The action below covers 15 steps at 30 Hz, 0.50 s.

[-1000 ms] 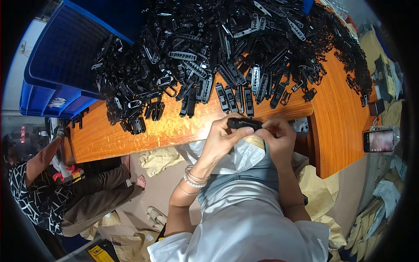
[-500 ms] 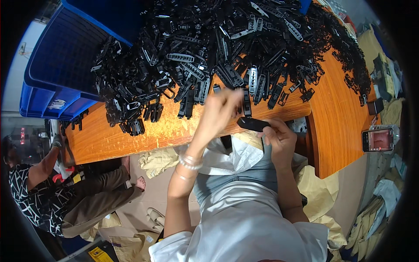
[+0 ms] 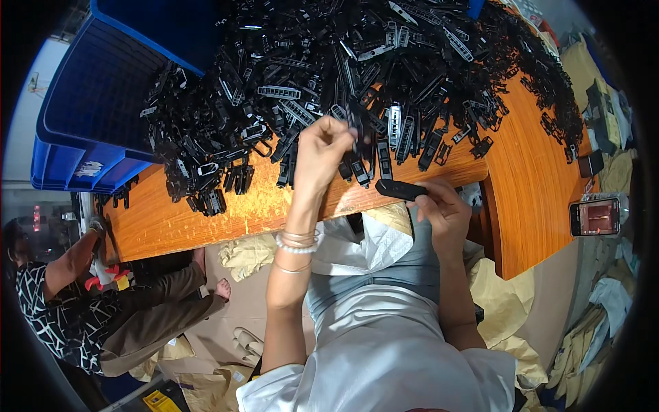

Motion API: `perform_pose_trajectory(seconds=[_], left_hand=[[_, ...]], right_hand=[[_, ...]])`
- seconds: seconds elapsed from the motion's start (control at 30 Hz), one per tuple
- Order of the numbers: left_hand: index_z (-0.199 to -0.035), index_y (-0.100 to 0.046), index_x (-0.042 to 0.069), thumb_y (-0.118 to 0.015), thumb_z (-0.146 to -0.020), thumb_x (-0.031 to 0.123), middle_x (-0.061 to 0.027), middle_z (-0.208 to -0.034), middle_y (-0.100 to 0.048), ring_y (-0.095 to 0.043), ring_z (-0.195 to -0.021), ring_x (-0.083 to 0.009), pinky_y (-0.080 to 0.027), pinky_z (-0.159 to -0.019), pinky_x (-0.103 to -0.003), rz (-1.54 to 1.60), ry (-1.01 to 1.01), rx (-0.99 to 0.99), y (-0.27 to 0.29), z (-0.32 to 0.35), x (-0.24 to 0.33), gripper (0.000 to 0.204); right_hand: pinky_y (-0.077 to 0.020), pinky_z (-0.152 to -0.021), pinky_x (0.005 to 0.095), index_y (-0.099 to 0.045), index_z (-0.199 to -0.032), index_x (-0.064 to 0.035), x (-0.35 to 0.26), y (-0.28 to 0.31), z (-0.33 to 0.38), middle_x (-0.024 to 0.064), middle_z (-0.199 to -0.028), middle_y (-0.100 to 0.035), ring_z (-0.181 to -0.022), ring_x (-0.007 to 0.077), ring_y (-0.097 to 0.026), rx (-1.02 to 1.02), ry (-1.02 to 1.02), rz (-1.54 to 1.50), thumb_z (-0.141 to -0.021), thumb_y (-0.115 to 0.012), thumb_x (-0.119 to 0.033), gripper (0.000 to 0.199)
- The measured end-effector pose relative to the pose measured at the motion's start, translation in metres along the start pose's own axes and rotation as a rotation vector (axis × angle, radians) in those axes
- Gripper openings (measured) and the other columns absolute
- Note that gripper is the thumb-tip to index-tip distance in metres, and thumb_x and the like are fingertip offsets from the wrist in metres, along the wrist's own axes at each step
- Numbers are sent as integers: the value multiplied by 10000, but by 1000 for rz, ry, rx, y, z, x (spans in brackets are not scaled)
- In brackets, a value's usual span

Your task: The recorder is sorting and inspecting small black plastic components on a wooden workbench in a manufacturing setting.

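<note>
- The right hand (image 3: 445, 206) is grasping one end of a black case (image 3: 395, 189) at the front edge of the bench (image 3: 528, 178).
- The case is probably feeling light, stiff and smooth; its long sides are offering hold.
- The left hand (image 3: 321, 147) is apparently pinching a dark piece (image 3: 354, 129), blurred, beside the pile (image 3: 302, 62).
- Leftward, bare wood (image 3: 264, 202) is showing along that edge.

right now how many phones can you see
1: the phone, screen lit, at far right by the edge of the orange table, to the right of the right hand. Others may be hidden in the clutter.
</note>
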<state>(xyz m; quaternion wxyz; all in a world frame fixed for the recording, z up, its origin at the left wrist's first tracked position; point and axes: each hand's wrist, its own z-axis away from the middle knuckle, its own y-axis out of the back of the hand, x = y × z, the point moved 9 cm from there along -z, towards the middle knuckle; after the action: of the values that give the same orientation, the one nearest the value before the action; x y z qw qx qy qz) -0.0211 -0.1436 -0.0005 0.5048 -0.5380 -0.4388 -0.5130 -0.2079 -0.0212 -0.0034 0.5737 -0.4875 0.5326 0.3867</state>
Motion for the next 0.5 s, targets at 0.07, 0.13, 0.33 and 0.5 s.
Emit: perform_pose_trajectory(seconds=[0.07, 0.13, 0.33, 0.5], left_hand=[[-786, -555, -13, -533, -733, -57, -25, -720, -583, -528, -636, -64, -438, -603, -188, 114, 137, -295, -17, 20, 3, 73], [-922, -572, -46, -504, -740, -74, -47, -761, -602, -553, -617, -81, -457, -602, -204, 57, 160, -355, -27, 36, 3, 196], [-1117, -541, -40, -641, -755, 62, -71, -826, -605, -562, -664, -80, -459, -579, -194, -251, 153, -510, -39, 73, 20, 388], [-1077, -526, -53, -636, -747, 89, -206, -878, -606, -611, -721, -300, -468, -667, -319, -604, -110, -406, -42, 88, 44, 375]], right_hand=[[-428, -526, 194, -575, -946, 81, -10, -7, -5, 98, -872, -558, -641, 128, -583, -62, 38, 18, -757, -555, 79, 190], [-441, -541, 193, -576, -947, 79, -18, -13, -8, 98, -874, -554, -650, 129, -587, -122, 79, 38, -745, -556, 92, 203], [-452, -587, 189, -587, -938, 68, -34, -22, 1, 82, -890, -535, -683, 126, -595, -162, 250, 307, -726, -563, 109, 217], [-443, -676, 213, -581, -983, 32, -40, -30, 4, 68, -905, -537, -834, 121, -554, -213, 283, 410, -700, -557, 109, 295]])
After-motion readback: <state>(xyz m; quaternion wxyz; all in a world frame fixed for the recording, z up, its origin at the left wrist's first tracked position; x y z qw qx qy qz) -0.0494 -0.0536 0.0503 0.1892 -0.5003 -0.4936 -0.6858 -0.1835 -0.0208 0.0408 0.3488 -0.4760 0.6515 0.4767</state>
